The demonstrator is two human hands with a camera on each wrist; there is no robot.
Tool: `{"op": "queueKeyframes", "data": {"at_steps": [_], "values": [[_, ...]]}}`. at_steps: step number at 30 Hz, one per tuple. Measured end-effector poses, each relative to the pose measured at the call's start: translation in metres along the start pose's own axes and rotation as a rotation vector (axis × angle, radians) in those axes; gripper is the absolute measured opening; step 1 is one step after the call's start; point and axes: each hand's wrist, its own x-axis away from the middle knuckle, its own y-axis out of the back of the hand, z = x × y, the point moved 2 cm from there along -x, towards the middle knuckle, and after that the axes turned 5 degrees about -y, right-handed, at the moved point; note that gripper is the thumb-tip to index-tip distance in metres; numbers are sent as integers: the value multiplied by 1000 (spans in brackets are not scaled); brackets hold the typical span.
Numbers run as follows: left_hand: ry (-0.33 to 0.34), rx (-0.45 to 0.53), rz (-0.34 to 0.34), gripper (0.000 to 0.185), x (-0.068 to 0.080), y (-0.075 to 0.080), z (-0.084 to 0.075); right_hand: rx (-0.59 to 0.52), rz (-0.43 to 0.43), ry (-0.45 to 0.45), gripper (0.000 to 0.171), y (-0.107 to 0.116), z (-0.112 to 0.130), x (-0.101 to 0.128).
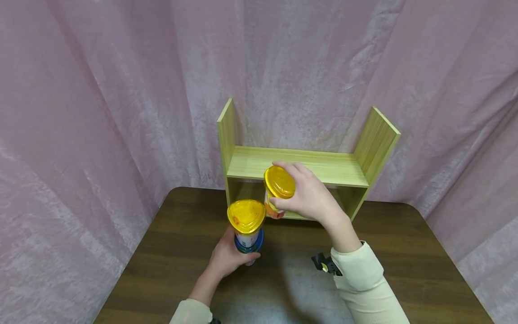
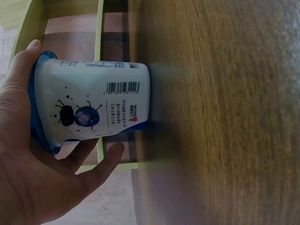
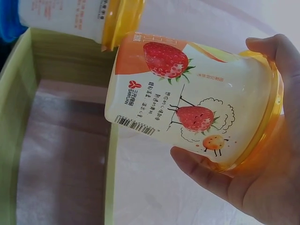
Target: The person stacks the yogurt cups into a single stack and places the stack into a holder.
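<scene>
My left hand grips a blue-lidded yogurt cup round its lid, with thumb and fingers on opposite sides. That white cup has a barcode and blueberry cartoons, and its base is at or close to the tabletop. A yellow-lidded cup is stacked upright on the blue lid. Just right of this stack and slightly higher, my right hand holds a second yellow-lidded yogurt cup by its lid end, off the table. Strawberry pictures and a barcode show on its side. Its base end looks near the stacked cup's yellow lid.
A light wooden two-level shelf with raised side panels stands at the back of the dark brown table, right behind the cups. Pink curtains hang behind and on both sides. A black strap device is at the right cuff.
</scene>
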Motion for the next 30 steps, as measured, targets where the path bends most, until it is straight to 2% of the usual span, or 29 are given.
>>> {"op": "queueKeyframes", "data": {"at_steps": [7,18,30], "values": [[-3,-7,6,98,0,0,1,-24,-15,24,80,3,6,-4],[32,-17,20,99,0,1,-2,-36,-19,37,80,1,19,-8],[4,-35,15,101,1,0,1,-43,-34,76,79,-3,31,-13]]}}
